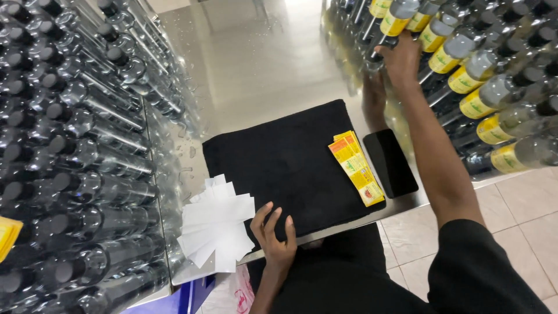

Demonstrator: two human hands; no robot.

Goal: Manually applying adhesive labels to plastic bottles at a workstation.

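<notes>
Two hands: both belong to the person wearing the cam, spread far apart over a steel worktop (256,64).
L hand (274,231): nearest; rests flat on near edge of black cloth (285,163), fingers spread, grip holds nothing. Looks like it's steadying the cloth or bracing.
White slips (216,224): fanned pile of blank backing papers just beside L hand, at cloth's near-left corner; prob. dropped there to keep them off the cloth.
Black cloth: square pad mid-worktop, bare on top; likely a soft, non-slip base for glass.
Yellow labels (356,168): strip of small rectangular stickers, yellow w/ orange and green patches, on cloth's right edge, within easy reach.
Black phone (390,163): dark slab, screen off, just right of the labels, on the steel.
R hand (401,58): far right, arm stretched out; grip closed round neck of a labelled bottle (390,26) at the stack's front.
Labelled bottles (494,99): right-side stack lying flat, clear w/ dark caps, yellow labels round each.
Plain bottles (87,157): left-side stack, same kind, no labels; kept apart from the labelled lot.
</notes>
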